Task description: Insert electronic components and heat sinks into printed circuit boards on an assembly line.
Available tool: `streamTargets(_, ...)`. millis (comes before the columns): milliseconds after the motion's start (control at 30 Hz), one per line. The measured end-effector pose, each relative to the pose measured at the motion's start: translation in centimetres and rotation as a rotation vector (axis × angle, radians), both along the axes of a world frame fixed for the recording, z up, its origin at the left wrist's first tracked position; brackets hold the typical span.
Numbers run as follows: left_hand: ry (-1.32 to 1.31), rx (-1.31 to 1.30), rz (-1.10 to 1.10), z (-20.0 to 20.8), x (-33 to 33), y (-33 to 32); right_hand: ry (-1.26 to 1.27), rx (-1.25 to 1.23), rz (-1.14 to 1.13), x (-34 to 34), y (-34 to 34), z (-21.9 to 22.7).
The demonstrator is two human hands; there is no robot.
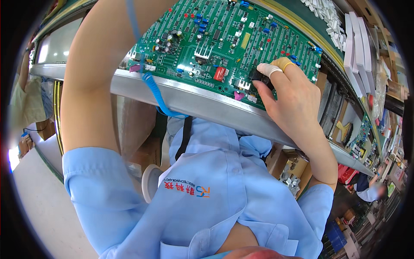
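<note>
A large green circuit board (185, 56) lies before me, crowded with small parts. My right hand (289, 88) is closed over its near right part, with pale and yellow finger cots on two fingers. Thumb and fingertips pinch a black block-shaped component (258, 74), which is on or just above the board; I cannot tell if it is seated. Beside it are a small silver heatsink (244, 84) and a magenta part (239, 96). A red component (220, 74) sits further left. My left forearm (101, 39) reaches across the board's left end, and its hand lies beyond the top edge.
A metal rail (207, 103) runs along the board's near side. A coiled blue cord (157, 95) hangs beside my left arm. White parts (325, 17) are heaped at the far right, near upright white boxes (358, 47). Another person (371, 192) is at the far right.
</note>
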State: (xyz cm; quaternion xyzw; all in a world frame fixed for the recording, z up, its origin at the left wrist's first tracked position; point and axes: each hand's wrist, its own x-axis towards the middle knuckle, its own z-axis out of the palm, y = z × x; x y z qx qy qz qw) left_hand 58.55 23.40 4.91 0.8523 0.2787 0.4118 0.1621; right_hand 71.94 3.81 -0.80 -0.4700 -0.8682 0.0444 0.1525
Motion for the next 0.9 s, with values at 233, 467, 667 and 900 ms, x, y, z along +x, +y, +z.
streamTargets(233,0.167,-0.405,-0.048,1.5,-3.8,-8.3,0.248,-0.029,0.008,2.5,0.9,0.7)
streamTargets(467,0.414,-0.243,-0.208,-2.1,-3.1,-16.6,0.759,-0.393,-0.230,6.7,0.8,-0.2)
streamTargets(667,0.798,-0.018,-0.184,-3.5,-1.1,-17.9,0.687,-0.275,-0.274,6.7,1.1,1.1)
streamTargets(900,0.924,-0.097,-0.137,-2.3,0.9,-18.6,0.644,-0.101,-0.219,8.2,0.5,1.1)
